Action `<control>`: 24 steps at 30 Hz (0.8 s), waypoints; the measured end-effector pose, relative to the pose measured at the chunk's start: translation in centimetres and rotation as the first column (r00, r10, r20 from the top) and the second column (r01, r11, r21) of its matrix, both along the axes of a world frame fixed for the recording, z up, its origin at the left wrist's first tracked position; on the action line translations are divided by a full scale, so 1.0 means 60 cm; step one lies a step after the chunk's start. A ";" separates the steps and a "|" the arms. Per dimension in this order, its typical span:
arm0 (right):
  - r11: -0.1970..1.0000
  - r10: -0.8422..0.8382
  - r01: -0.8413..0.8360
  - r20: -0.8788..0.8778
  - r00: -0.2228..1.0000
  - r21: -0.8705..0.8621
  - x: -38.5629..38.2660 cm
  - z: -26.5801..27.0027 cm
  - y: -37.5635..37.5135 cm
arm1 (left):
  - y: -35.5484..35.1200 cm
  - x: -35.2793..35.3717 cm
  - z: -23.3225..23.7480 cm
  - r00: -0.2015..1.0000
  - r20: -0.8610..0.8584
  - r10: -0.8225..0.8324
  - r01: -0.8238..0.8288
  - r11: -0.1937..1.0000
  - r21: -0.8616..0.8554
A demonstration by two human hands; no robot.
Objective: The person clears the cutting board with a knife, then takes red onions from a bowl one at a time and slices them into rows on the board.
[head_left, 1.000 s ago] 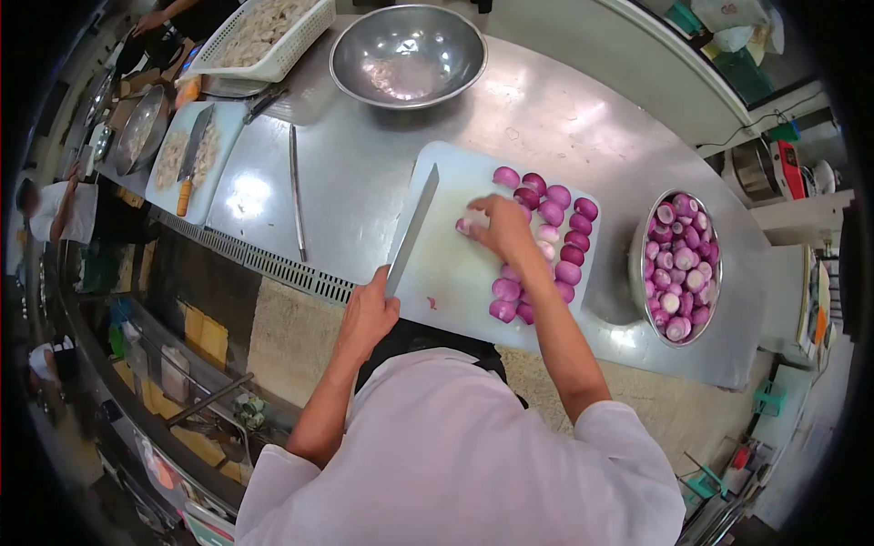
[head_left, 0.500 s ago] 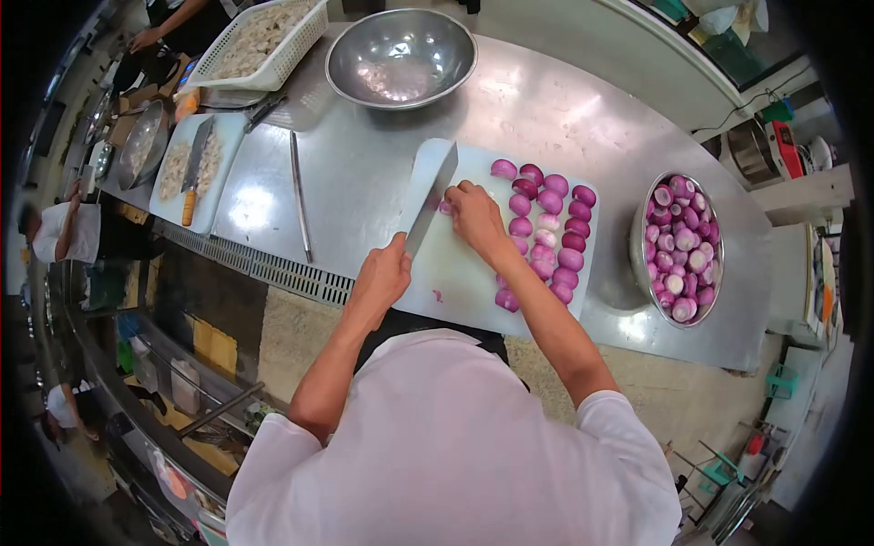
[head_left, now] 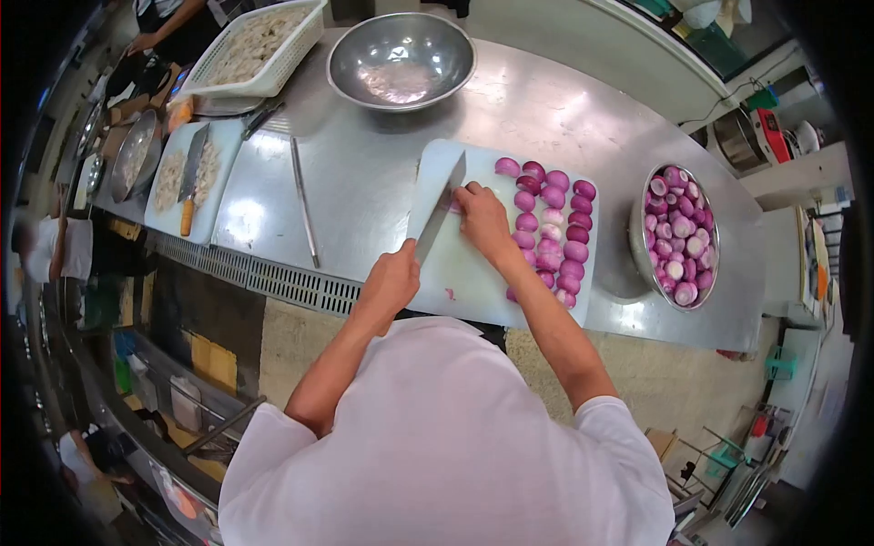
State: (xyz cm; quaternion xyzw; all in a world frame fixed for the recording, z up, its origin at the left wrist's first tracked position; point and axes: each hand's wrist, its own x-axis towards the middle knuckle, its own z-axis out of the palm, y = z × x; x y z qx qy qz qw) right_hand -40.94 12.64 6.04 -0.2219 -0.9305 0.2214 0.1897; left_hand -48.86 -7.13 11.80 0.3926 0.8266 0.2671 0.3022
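Note:
My left hand [head_left: 391, 279] grips the handle of a cleaver [head_left: 441, 214] whose blade stands against a peeled red onion on the white cutting board [head_left: 455, 273]. My right hand [head_left: 482, 218] presses down on that onion, right beside the blade; the onion is mostly hidden under my fingers. Several peeled purple onions [head_left: 551, 232] lie in rows on the right part of the board, just right of my right hand.
A steel bowl of peeled onions [head_left: 675, 237] stands right of the board, an empty steel bowl [head_left: 401, 59] behind it. A sharpening rod [head_left: 303, 200] lies on the steel counter. At far left are another board with a cleaver [head_left: 189, 173], a white basket [head_left: 255, 45] and other people.
My right hand took an onion from the rows to the board's middle. My left hand brought the cleaver from the board's left edge onto that onion, blade now lower on it.

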 end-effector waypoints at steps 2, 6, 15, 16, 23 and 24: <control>1.000 -0.025 0.025 -0.003 1.000 0.009 0.008 -0.007 -0.004 | -0.006 0.013 -0.010 1.000 -0.018 -0.001 0.002 1.000 0.014; 0.999 -0.032 0.032 -0.046 0.998 0.009 0.004 -0.012 -0.003 | 0.003 0.002 -0.016 0.991 -0.119 -0.057 0.058 0.998 0.006; 0.995 -0.097 0.099 -0.164 0.982 0.008 0.011 -0.026 -0.010 | -0.009 0.016 0.011 0.975 -0.202 -0.086 0.103 0.992 0.074; 0.995 -0.096 0.098 -0.161 0.982 0.005 0.016 -0.028 -0.011 | -0.010 0.021 0.006 0.976 -0.200 -0.086 0.102 0.992 0.072; 0.992 -0.124 0.122 -0.246 0.961 -0.020 0.023 -0.035 -0.013 | -0.011 0.022 -0.001 0.961 -0.248 -0.125 0.142 0.988 0.054; 0.992 -0.121 0.121 -0.287 0.950 -0.019 0.019 -0.036 -0.013 | -0.014 0.023 0.001 0.960 -0.262 -0.100 0.123 0.990 0.073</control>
